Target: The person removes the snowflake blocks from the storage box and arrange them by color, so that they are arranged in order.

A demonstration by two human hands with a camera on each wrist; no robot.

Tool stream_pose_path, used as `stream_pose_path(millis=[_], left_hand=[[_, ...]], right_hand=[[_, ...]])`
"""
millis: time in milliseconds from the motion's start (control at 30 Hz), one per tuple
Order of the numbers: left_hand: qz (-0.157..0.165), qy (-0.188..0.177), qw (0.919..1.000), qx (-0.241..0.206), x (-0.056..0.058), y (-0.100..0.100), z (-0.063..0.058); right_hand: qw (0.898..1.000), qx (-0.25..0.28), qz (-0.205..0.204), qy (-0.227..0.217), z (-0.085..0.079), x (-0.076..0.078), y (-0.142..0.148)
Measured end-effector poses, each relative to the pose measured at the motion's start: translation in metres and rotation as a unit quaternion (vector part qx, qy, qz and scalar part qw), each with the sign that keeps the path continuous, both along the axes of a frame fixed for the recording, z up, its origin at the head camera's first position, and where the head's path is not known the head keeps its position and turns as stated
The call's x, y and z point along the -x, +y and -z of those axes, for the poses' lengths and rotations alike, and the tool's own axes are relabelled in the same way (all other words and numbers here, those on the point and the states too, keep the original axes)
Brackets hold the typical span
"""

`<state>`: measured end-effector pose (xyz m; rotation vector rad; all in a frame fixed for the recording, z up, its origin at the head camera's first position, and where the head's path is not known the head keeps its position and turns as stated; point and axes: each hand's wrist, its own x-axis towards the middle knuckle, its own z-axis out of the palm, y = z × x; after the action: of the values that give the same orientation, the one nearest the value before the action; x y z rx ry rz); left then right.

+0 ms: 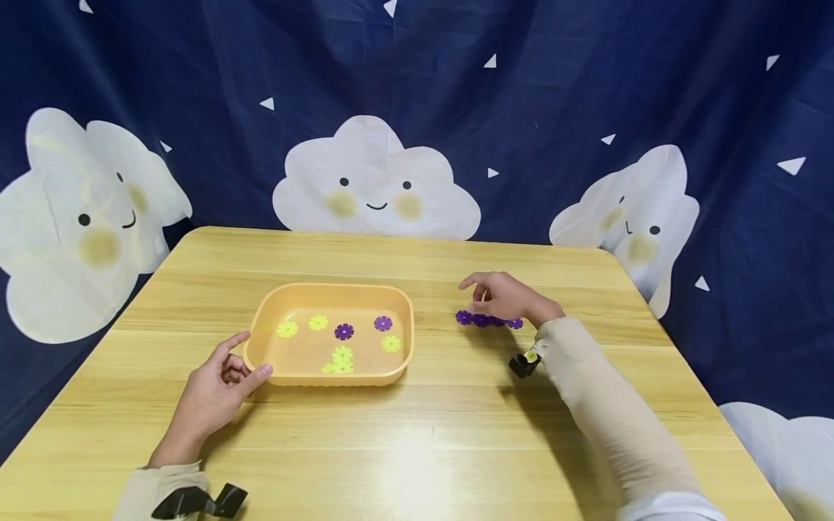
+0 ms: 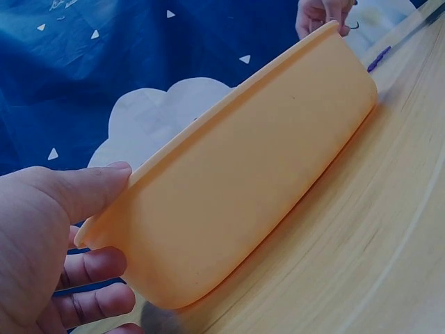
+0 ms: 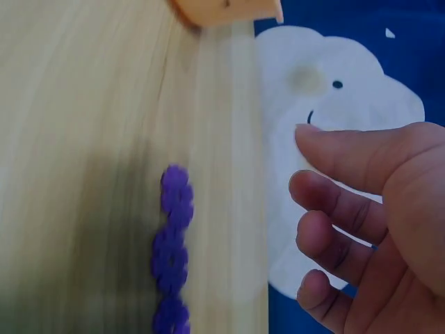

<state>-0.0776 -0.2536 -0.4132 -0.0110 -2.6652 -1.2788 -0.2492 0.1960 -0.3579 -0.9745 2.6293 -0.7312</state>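
Note:
An orange plastic basin (image 1: 371, 378) stands left of the table's middle. Its left end is held by my left hand (image 1: 211, 394), the thumb on the near rim and the index finger at the left rim. In the left wrist view that thumb (image 2: 97, 188) presses the rim, with the other fingers curled by the basin's end. Inside lie several yellow snowflake discs (image 1: 287, 330) and two purple snowflake discs (image 1: 344, 331). My right hand (image 1: 504, 295) hovers over a row of purple snowflake discs (image 3: 170, 259), linked end to end on the table. Its fingers are loosely bent and hold nothing.
The light wooden table (image 1: 417, 434) reaches back to a dark blue curtain (image 1: 417, 72) printed with white clouds and triangles. Both sleeves carry black straps, one of them a black wrist strap (image 1: 195, 501) on the left.

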Motion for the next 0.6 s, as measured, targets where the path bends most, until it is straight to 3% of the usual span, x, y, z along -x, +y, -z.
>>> stream_pose_path(millis=[333, 600], left_hand=[[0.001, -0.004, 1.0, 0.0, 0.0, -0.001, 0.001], [0.003, -0.001, 1.0, -0.001, 0.0, -0.001, 0.002]], right_hand=[[0.998, 0.061, -0.006, 0.01, -0.004, 0.007, -0.036], [0.997, 0.072, -0.007, -0.041, -0.01, 0.007, -0.066]])
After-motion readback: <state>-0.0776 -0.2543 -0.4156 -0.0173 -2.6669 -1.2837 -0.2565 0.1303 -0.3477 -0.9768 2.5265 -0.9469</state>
